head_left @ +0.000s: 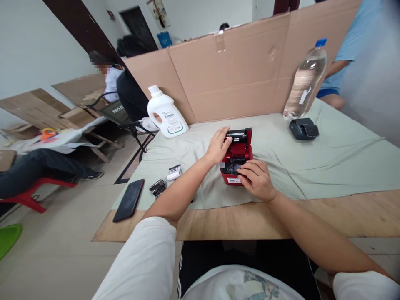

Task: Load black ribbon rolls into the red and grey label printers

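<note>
A small red and black printer (238, 155), which looks like a label printer, sits on the cloth in front of me with its lid raised. My left hand (218, 145) grips the left edge of the raised lid, thumb on the near side. The fingers of my right hand (258, 180) are bent together at the printer's front right, by a dark, shiny part inside the bay. What they pinch, if anything, is hidden. Left of my forearm lie a small white roll (174, 173) and a dark, shiny cartridge-like piece (158, 188).
A black phone (128, 201) lies at the table's left. Behind stand a white jug (167, 112), a cardboard screen (231, 79) and a clear bottle (304, 81) with a blue cap. A small black device (303, 129) sits at right. Other people are beyond the table.
</note>
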`<state>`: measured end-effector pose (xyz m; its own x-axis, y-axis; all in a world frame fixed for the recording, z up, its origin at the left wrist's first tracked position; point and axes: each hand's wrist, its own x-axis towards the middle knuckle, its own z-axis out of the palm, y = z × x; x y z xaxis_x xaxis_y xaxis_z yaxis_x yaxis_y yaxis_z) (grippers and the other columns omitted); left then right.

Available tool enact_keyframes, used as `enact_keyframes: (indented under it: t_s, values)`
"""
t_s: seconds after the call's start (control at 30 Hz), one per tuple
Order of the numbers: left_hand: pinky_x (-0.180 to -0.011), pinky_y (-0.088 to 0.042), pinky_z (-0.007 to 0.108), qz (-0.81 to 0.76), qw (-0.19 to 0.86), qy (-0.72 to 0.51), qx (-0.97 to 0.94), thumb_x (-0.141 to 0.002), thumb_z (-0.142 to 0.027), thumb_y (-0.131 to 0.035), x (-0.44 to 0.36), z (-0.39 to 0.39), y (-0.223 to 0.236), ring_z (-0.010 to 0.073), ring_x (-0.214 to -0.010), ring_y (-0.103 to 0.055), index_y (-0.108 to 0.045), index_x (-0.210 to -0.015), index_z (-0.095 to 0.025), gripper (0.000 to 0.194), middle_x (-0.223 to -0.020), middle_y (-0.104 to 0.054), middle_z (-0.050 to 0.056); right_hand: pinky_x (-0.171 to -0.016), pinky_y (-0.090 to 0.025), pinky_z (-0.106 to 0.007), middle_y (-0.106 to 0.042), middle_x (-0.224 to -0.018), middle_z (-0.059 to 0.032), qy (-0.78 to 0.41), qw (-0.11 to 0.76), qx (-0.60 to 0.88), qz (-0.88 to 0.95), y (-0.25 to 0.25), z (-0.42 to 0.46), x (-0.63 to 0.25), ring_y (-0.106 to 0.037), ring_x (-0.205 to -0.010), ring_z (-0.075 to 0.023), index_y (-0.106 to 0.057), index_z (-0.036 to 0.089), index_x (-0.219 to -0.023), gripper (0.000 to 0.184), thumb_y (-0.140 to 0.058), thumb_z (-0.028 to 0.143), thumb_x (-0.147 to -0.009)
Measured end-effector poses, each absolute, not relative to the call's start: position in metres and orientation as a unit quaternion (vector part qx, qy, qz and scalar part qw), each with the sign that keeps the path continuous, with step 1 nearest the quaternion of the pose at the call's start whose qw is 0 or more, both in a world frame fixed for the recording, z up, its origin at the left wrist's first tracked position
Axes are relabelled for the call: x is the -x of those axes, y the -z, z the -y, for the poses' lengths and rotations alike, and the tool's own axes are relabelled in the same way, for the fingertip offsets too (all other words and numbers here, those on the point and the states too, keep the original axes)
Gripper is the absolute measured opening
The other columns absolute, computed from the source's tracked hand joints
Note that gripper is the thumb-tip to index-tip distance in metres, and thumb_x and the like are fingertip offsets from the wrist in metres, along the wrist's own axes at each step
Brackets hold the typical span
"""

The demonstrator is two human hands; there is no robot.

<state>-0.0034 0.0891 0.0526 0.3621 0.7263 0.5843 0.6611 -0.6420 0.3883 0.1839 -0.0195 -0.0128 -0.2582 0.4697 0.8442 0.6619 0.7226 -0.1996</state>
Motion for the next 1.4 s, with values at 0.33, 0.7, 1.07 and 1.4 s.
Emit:
enact_keyframes:
  t_s: [0.33,0.7,1.07,1.4]
  values:
    - [-0.103,-0.037,0.041,-0.407,0.042,-0.374,-0.832,-0.1,-0.053,-0.016,0.013,-0.016,-0.026,0.0231,-0.114,-0.054,-0.064,-0.116,-0.017,0.062,-0.114,-0.062,0.013,-0.098,-0.046,-0.045,-0.067,-0.112,-0.0078,0.164,0.466,0.39,0.777,0.013,0.026,-0.182,-0.054,-0.112,-0.0269,-0.071,0.024,-0.104,0.02,-0.064,0.028,-0.085]
    - [-0.104,-0.034,0.042,-0.423,0.003,-0.395,-0.816,-0.099,-0.049,-0.021,0.007,-0.004,0.002,0.0257,-0.124,-0.051,-0.061,-0.122,-0.017,0.056,-0.118,-0.061,0.015,-0.104,-0.041,-0.053,-0.055,-0.137,-0.0176,0.11,0.433,0.408,0.797,0.02,0.02,-0.182,-0.047,-0.131,-0.0339,-0.051,0.018,-0.133,0.053,-0.059,0.044,-0.087]
    - [-0.096,-0.035,0.041,-0.43,-0.023,-0.387,-0.816,-0.1,-0.045,-0.021,0.006,-0.003,-0.001,0.0255,-0.118,-0.056,-0.063,-0.116,-0.017,0.053,-0.114,-0.065,0.014,-0.094,-0.044,-0.046,-0.067,-0.121,-0.0171,0.124,0.413,0.421,0.798,0.01,0.017,-0.186,-0.061,-0.114,-0.0328,-0.051,0.013,-0.128,0.062,-0.063,0.054,-0.083]
    - [-0.091,-0.038,0.04,-0.412,-0.043,-0.414,-0.811,-0.099,-0.042,-0.022,0.006,-0.007,0.002,0.0247,-0.107,-0.059,-0.055,-0.123,-0.013,0.05,-0.111,-0.066,0.015,-0.091,-0.046,-0.047,-0.068,-0.117,-0.0175,0.119,0.417,0.415,0.8,0.012,0.014,-0.187,-0.062,-0.108,-0.0331,-0.054,0.012,-0.122,0.06,-0.065,0.054,-0.081]
